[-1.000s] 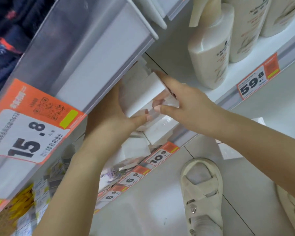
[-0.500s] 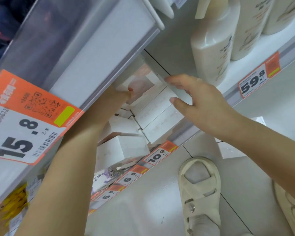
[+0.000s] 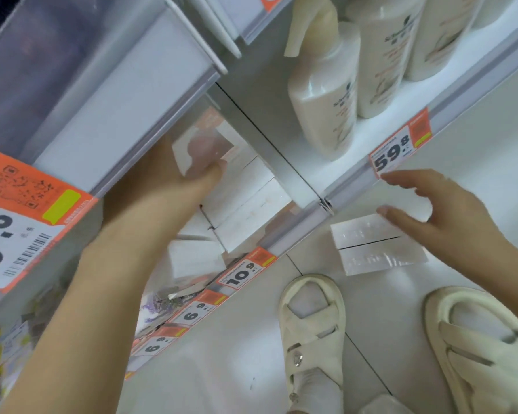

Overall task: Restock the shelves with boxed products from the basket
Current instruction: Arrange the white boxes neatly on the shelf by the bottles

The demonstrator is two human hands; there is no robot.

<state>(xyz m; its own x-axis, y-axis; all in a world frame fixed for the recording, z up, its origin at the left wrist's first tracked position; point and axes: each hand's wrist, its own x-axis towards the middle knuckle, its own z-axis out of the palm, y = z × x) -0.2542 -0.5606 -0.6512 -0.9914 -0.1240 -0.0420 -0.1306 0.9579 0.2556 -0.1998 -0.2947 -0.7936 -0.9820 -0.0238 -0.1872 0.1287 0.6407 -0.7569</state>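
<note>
At the far left I see the orange and white price tag [image 3: 27, 216] on the upper shelf edge [image 3: 126, 94], reading partly 15.8. My left hand [image 3: 174, 180] reaches under that shelf into the lower shelf bay, its grip clamped on a small white box [image 3: 202, 150] with a pinkish print, thumb pressed against the box's lower corner. That box sits tilted on top of a row of white boxes [image 3: 245, 204] lying flat and side by side on the lower shelf. More white boxes [image 3: 195, 258] lie loosely in front, just behind the 10.9 price tag [image 3: 245, 270]. Further down the rail are two 6.9 tags [image 3: 196, 312].

To the right of the shelf divider [image 3: 281, 162] stand cream pump bottles [image 3: 326, 97] above a 59.8 price tag [image 3: 399, 144]. My right hand [image 3: 437, 210] hovers off the shelf with its grip apart, fingers straight and spread, holding nothing, the thumb tip just over two white boxes [image 3: 377, 246] lying together on the pale floor [image 3: 222, 369]. Two cream sandals [image 3: 311, 330] stand below on the floor.
</note>
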